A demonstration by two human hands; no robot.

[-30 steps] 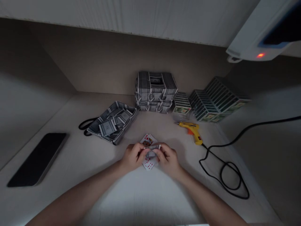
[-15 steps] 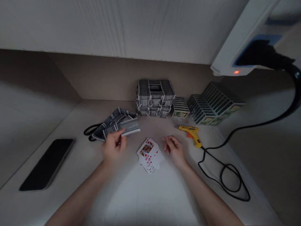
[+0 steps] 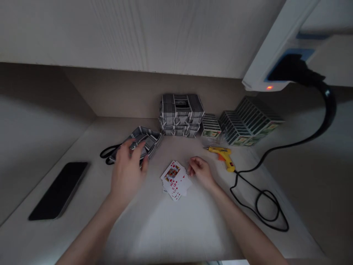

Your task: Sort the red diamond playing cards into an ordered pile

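Observation:
Over the near edge of a grey patterned tray-like box, my left hand has its fingers spread, with nothing seen in its grasp. Grey patterned pieces lie inside that box, partly hidden by the fingers. A loose pile of playing cards lies face up in the middle, a red king on top. Just right of the pile, my right hand has its fingers curled together; whatever is between the fingertips, if anything, is too small to make out.
A stack of grey patterned boxes stands at the back, beside blocks of card packs. The yellow glue gun and its black cable lie right, a black phone left. Scissors-like black loops touch the box. A power strip hangs upper right.
The folded grey piece is out of my left hand, which has opened over the box. My right hand's fingers have curled in more, near the cards. The view has shifted slightly.

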